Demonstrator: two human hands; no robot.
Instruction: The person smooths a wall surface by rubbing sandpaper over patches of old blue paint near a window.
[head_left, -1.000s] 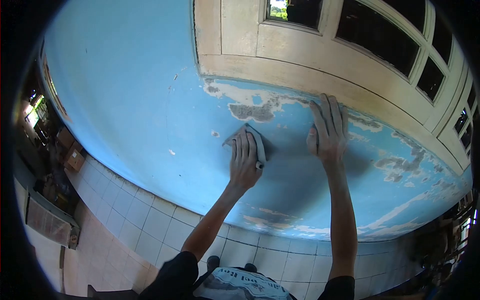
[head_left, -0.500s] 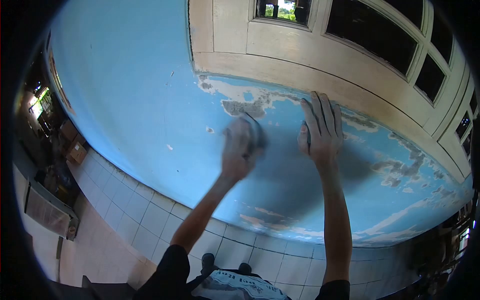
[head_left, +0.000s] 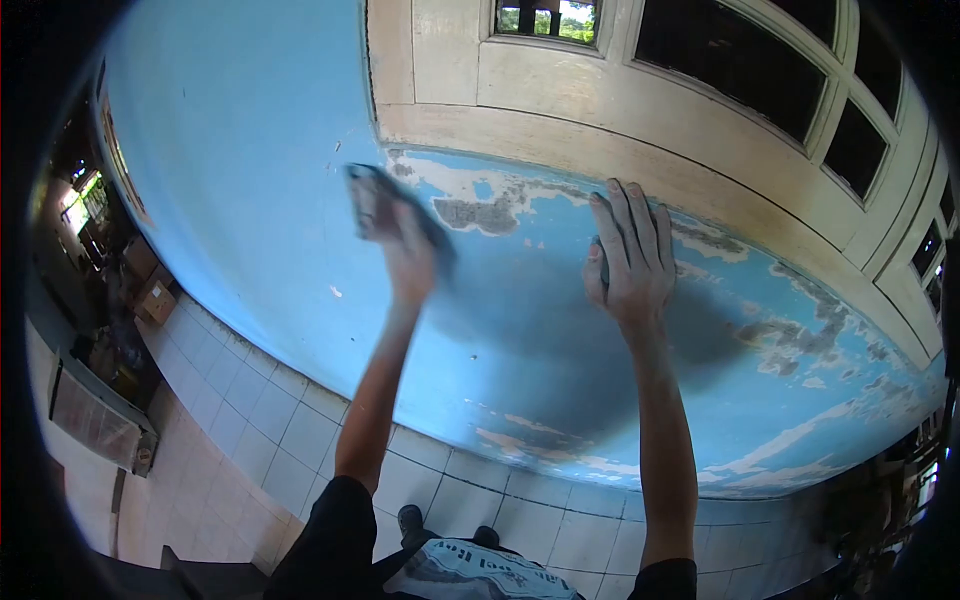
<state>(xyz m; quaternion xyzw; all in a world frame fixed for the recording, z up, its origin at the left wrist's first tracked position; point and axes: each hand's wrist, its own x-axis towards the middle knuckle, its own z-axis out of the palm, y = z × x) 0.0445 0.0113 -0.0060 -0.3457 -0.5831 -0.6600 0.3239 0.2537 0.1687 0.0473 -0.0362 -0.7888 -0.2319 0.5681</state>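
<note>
My left hand (head_left: 402,250) is closed round a dark flat piece (head_left: 372,200), perhaps sandpaper or a pad, against the blue wall (head_left: 250,200). Motion blurs both, and the piece's far side is hidden. Just right of them, the paint is worn to white and grey patches (head_left: 475,212) below the window frame. My right hand (head_left: 632,255) lies flat on the wall with fingers stretched up, their tips near the frame's lower edge. Nothing is in it.
A cream wooden window frame (head_left: 560,85) with dark panes spans the upper right. White floor tiles (head_left: 460,505) run along the wall's foot. At the left are a cardboard box (head_left: 155,302) and a low cabinet (head_left: 100,415).
My left hand has moved left and up along the wall with the dark piece, away from the grey patch. My right hand stays at the same place on the wall.
</note>
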